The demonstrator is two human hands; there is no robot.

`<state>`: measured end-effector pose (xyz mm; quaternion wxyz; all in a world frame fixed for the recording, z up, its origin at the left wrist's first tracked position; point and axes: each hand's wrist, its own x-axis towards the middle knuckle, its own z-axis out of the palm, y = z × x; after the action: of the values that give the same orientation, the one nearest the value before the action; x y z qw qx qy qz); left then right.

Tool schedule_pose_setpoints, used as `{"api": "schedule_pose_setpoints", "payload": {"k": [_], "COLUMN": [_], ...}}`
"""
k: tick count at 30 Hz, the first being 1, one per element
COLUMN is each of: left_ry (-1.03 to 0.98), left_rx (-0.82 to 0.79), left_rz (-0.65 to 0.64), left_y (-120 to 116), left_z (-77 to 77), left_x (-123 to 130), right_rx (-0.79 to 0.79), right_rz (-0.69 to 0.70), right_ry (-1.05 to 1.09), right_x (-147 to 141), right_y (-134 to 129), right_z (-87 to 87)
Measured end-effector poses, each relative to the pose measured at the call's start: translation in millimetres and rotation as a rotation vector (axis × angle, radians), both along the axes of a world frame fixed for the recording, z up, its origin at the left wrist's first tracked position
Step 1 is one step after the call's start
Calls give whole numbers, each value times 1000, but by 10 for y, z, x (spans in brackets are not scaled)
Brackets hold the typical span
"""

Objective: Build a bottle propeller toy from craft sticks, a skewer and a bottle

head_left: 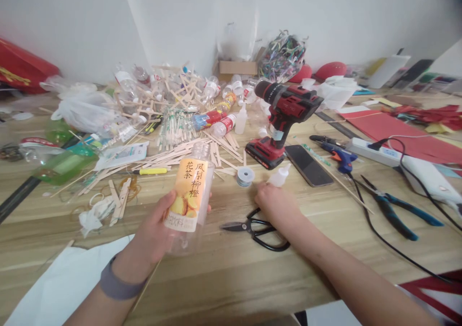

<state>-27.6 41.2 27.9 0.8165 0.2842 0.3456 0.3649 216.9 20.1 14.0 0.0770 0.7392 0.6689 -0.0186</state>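
My left hand (162, 222) is wrapped round a clear plastic drink bottle (188, 191) with a yellow-orange label; its neck is uncapped and it stands tilted above the table. My right hand (276, 203) is low over the table with its fingers curled, and whatever they may hold is hidden. Just behind those fingers a small white squeeze bottle (279, 175) leans, partly covered by the hand. Black-handled scissors (258, 229) lie below my right hand, partly under the wrist. Left of the hand sits a small spool of wire (245, 177).
A red cordless drill (279, 119) stands beyond my right hand, near a phone (309, 165). Pliers (391, 206), a blue glue gun (341, 157) and a white power strip (378, 152) with cables lie right. Wooden sticks (180, 155) and plastic bottles (224, 125) crowd the back; white paper (68, 282) lies front left.
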Motion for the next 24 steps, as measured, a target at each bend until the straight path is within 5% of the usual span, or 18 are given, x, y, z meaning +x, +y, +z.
{"api": "schedule_pose_setpoints", "payload": {"k": [10,14,24], "left_ry": [-29,-81,-45], "left_rx": [-19,-9,14], "left_rz": [-19,-67,-45], "left_y": [1,10,8], "left_z": [-6,-14,-30], "left_x": [-11,-32,-36], "right_rx": [153,81,64], "right_rz": [-201,-207,-279], "right_ry": [62,73,-10], "right_x": [538,671,476], "right_y": [-298,-385,-425], "right_z": [308,206,18]}}
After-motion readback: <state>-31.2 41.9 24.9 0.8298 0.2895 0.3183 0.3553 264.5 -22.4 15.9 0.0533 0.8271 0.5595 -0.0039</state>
